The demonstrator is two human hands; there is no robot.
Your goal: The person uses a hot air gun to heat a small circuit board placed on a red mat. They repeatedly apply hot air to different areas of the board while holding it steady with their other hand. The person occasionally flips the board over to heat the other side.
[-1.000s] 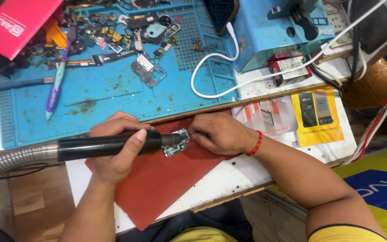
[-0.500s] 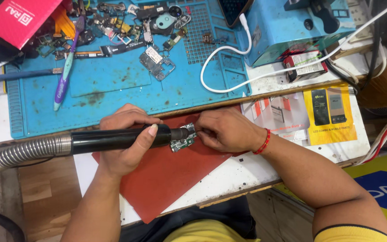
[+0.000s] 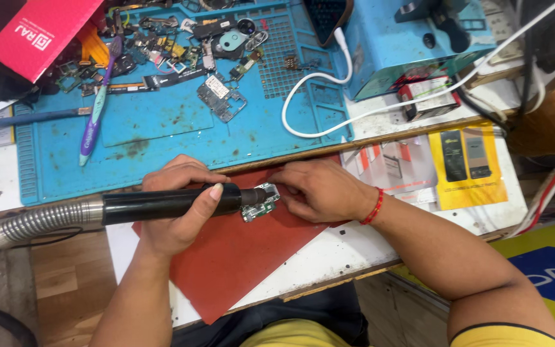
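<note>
Both hands (image 3: 252,196) crowd a circuit board (image 3: 261,205) on red mat (image 3: 239,257).

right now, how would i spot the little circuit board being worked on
Find the red mat at the near edge of the bench. At its top edge the right hand pins a small green circuit board under the black tool's nozzle. The other boards lie loose on the blue mat.

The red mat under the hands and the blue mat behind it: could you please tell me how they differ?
The red mat is plain and smooth; the blue mat has moulded grids and compartments. The red mat lies skewed and overhangs the bench's near edge, while the blue mat lies fully on the bench. The red mat carries only a small circuit board; the blue mat is strewn with phone parts and stained. Both are flat work mats on one bench.
</note>
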